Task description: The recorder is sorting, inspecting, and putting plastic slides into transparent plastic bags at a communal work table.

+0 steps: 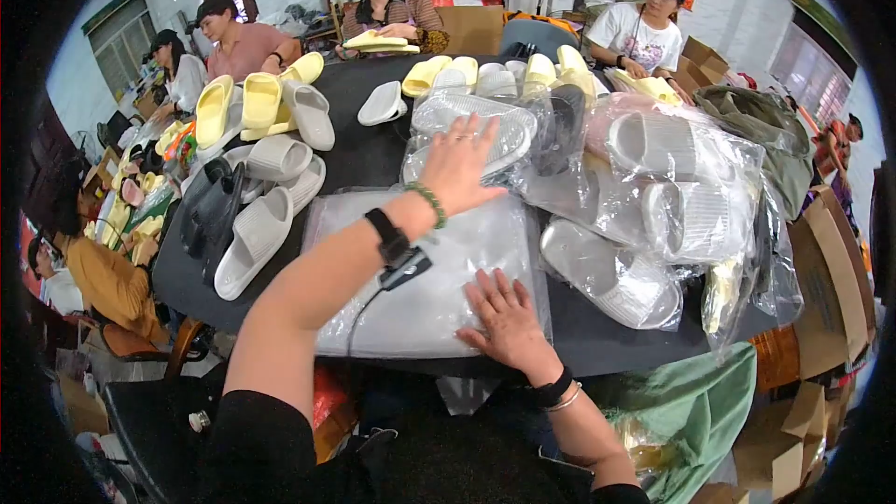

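A stack of clear plastic bags point(401, 308) lies flat on the black table before me. My right hand point(509, 322) rests on its right part, fingers spread and holding nothing. Stretched forward past the stack, my left hand point(457, 168) is open beside a bagged grey slipper point(476, 121); whether it touches the bag I cannot tell. Bagged grey slippers point(695, 215) are piled to the right. Unbagged grey slippers point(257, 238) lie left of the stack, with black slippers point(213, 210) beside them and yellow slippers point(261, 101) farther back.
Across the black table point(359, 163), several people sit, some handling yellow slippers. More yellow slippers point(441, 75) stand along the far edge. At the right are an olive cloth bundle point(761, 131) and cardboard boxes point(831, 280). A green cloth point(695, 411) hangs by the near right edge.
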`<state>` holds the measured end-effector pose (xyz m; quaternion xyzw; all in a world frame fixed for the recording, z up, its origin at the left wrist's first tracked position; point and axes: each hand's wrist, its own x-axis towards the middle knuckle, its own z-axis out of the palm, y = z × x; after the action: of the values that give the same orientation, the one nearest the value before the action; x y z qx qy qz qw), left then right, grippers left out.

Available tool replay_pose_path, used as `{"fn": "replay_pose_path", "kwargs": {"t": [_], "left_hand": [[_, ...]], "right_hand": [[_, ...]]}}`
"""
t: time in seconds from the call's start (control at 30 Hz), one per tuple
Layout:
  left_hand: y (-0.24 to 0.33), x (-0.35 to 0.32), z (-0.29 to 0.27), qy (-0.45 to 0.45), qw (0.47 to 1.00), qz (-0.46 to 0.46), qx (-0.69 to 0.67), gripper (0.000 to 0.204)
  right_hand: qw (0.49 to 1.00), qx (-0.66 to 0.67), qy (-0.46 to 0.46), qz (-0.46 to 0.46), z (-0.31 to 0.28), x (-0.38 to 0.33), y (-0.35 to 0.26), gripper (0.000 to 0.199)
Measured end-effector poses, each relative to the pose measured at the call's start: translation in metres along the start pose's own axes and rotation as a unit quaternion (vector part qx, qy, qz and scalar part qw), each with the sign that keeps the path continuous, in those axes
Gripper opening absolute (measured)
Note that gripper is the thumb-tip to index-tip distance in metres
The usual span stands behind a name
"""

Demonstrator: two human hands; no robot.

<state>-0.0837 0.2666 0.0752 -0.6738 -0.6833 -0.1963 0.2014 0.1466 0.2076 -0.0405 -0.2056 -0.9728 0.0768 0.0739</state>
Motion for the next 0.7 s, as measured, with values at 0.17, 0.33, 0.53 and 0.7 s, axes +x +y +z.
{"fn": "replay_pose_path", "kwargs": {"t": [0.17,0.33,0.53,0.7], "left_hand": [[0.041,0.036,0.038,-0.025,0.995,-0.009,0.095,0.101],[0.023,0.056,0.054,-0.027,0.998,-0.048,0.026,0.074],[-0.026,0.074,0.01,0.096,0.994,-0.048,-0.031,0.046],[-0.094,0.072,-0.056,0.27,0.945,-0.163,-0.092,0.031]], "right_hand": [[1.0,0.008,0.027,-0.002,0.004,-0.001,0.002,0.076],[0.997,0.027,0.069,-0.021,0.007,0.0,0.003,0.074],[0.998,0.029,0.059,-0.014,0.003,-0.001,0.003,0.073],[0.998,0.03,0.051,-0.012,0.003,-0.001,0.002,0.073]]}}
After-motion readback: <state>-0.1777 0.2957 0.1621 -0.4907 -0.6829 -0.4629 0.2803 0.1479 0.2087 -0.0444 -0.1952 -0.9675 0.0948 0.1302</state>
